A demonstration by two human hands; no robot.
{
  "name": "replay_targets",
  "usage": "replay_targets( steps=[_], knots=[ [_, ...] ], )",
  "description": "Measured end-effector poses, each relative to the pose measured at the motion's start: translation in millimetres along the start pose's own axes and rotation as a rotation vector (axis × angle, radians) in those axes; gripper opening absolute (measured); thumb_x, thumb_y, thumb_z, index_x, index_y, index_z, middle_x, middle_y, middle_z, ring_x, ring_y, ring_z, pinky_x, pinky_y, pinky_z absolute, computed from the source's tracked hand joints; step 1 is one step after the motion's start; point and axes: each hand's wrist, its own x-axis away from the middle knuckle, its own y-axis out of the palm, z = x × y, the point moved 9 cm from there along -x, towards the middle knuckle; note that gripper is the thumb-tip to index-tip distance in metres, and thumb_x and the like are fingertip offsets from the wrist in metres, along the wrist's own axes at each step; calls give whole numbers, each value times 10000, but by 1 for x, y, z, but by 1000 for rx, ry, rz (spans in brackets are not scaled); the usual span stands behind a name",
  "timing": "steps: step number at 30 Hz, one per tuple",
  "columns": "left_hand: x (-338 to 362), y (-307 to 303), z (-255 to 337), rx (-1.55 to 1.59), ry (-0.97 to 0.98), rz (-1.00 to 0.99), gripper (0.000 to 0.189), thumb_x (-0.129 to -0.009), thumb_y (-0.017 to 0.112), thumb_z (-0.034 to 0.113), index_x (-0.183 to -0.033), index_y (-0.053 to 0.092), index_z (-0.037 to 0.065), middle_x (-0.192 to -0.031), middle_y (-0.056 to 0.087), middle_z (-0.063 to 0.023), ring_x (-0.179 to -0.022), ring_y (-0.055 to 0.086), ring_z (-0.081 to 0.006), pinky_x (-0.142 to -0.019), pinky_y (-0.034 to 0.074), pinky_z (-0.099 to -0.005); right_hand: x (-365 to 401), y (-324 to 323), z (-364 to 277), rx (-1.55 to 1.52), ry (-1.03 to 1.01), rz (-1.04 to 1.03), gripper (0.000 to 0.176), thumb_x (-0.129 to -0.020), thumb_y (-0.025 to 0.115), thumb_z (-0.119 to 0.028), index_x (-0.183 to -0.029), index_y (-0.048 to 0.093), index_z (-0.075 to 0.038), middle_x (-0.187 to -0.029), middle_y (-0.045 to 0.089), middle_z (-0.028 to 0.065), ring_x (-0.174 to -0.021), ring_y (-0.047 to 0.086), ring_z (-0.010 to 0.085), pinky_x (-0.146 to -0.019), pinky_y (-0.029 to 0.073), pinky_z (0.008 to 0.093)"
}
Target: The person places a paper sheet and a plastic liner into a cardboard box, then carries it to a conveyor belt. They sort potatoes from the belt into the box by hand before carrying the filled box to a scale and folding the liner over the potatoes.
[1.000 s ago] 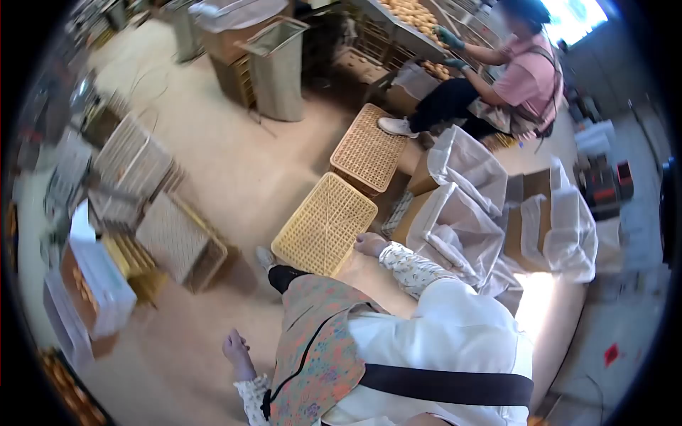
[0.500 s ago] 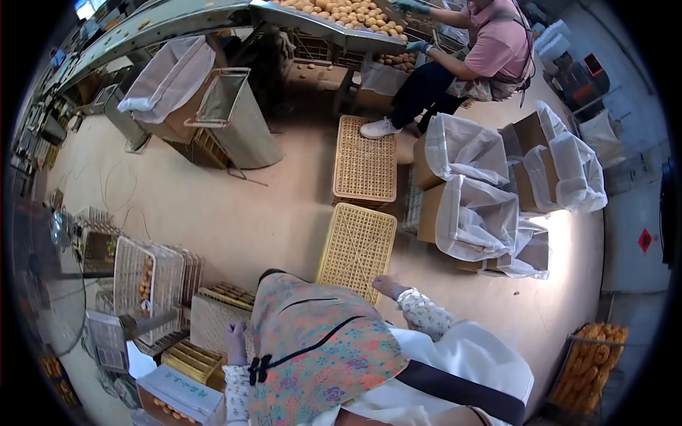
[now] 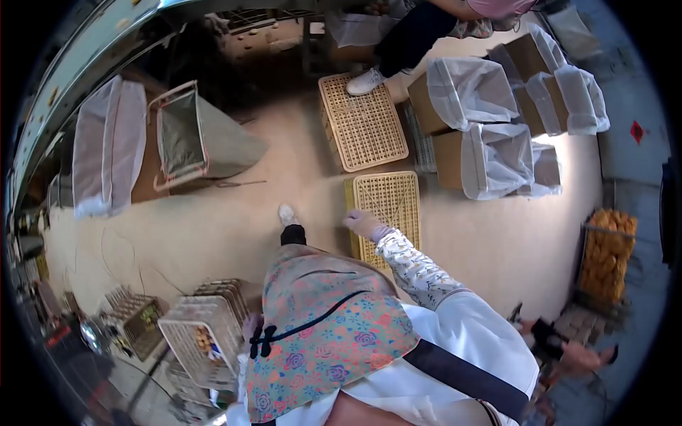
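Note:
My right hand (image 3: 364, 223) hangs over the left part of a yellow slatted crate (image 3: 399, 206), its fingers curled together with nothing visible in them. A patterned sleeve covers that forearm. My left hand (image 3: 251, 326) is low at the left edge of the flowered apron (image 3: 334, 334); its fingers are blurred. Close to it, on the left, is a tilted white crate (image 3: 186, 321) with some round brown items inside. Just beyond the yellow crate lies a tan crate (image 3: 366, 131), with another person's white shoe (image 3: 365, 82) on it.
Boxes lined with white plastic (image 3: 474, 92) stand at the right. A grey bin (image 3: 213, 142) and a lined box (image 3: 110, 149) are at the left, below a conveyor (image 3: 71, 74). My shoe (image 3: 287, 213) is on the floor. Farther right is a stack of orange-brown items (image 3: 609, 248).
The view has shifted forward and tilted down. One of my shoes now shows ahead of the apron. My right hand has moved from the yellow crate's near right corner to its left part.

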Motion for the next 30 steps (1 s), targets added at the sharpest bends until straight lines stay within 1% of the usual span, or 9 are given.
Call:
replay_targets(
  steps=[4, 8, 13, 15, 19, 20, 24, 27, 30],
  knots=[
    [-9, -62, 43, -155, -94, -14, 160, -973, 579, 169, -991, 652, 28, -868, 688, -70, -733, 635, -187, -625, 510, -351, -23, 15, -78, -225, -51, 3, 328, -942, 565, -300, -1100, 675, -34, -932, 701, 167, -876, 668, 276, -815, 524, 388],
    [-40, -102, 92, -279, -133, -74, 165, -969, 579, 173, -977, 657, 28, -859, 688, -70, -722, 629, -175, -616, 501, -343, 11, 5, -29, -214, -31, 220, 321, -950, 582, -316, -1141, 650, -67, -939, 679, 152, -874, 651, 253, -803, 519, 392],
    [-157, -105, 195, -326, 14, -262, 171, -965, 579, 177, -960, 662, 28, -848, 687, -70, -707, 620, -160, -604, 491, -332, 103, -41, 53, -285, 553, 489, 297, -938, 605, -300, -1089, 668, -52, -832, 675, 112, -769, 634, 186, -746, 516, 362],
    [-112, -27, 324, -123, 73, -58, 174, -977, 557, 165, -961, 660, 26, -851, 671, -53, -720, 607, -156, -616, 485, -338, 123, -47, 57, -407, 640, 494, 289, -937, 611, -294, -1082, 679, -53, -811, 656, 59, -734, 602, 140, -701, 502, 320],
    [-107, 77, 501, -192, 480, -344, 160, -995, 589, 163, -1054, 622, 18, -972, 615, 7, -910, 568, -103, -861, 474, -276, 131, -26, 109, -576, 630, 528, 310, -939, 620, -266, -1120, 667, -19, -865, 642, 19, -780, 597, 126, -717, 494, 287],
    [-82, 105, 567, -415, 794, -256, 176, -989, 605, 171, -1078, 635, 22, -960, 623, 1, -915, 570, -107, -871, 469, -263, 129, -17, 116, -669, 648, 502, 355, -945, 619, -252, -1175, 646, 17, -920, 648, 28, -840, 609, 139, -759, 500, 283],
    [-13, 184, 719, -485, 1113, -123, 206, -955, 635, 177, -1119, 667, 56, -1064, 683, -77, -1036, 604, -157, -897, 479, -287, 87, -32, 97, -621, 562, 398, 332, -947, 629, -229, -1173, 650, 14, -935, 656, 28, -855, 615, 133, -782, 508, 277],
    [36, 227, 788, -821, 1472, 77, 311, -897, 674, 192, -1187, 641, 86, -1174, 661, -88, -1176, 577, -312, -1055, 408, -436, 12, -99, 28, -580, 342, 461, 309, -954, 631, -213, -1167, 659, 9, -953, 669, 34, -870, 622, 131, -803, 514, 280],
    [105, 256, 856, -920, 1944, 289, 387, -846, 714, 206, -1216, 640, 120, -1271, 619, -72, -1277, 513, -304, -1124, 301, -525, -76, -210, -90, -382, 60, 614, 294, -959, 624, -197, -1170, 656, 6, -1004, 701, 97, -927, 657, 194, -849, 523, 321]
  ],
)
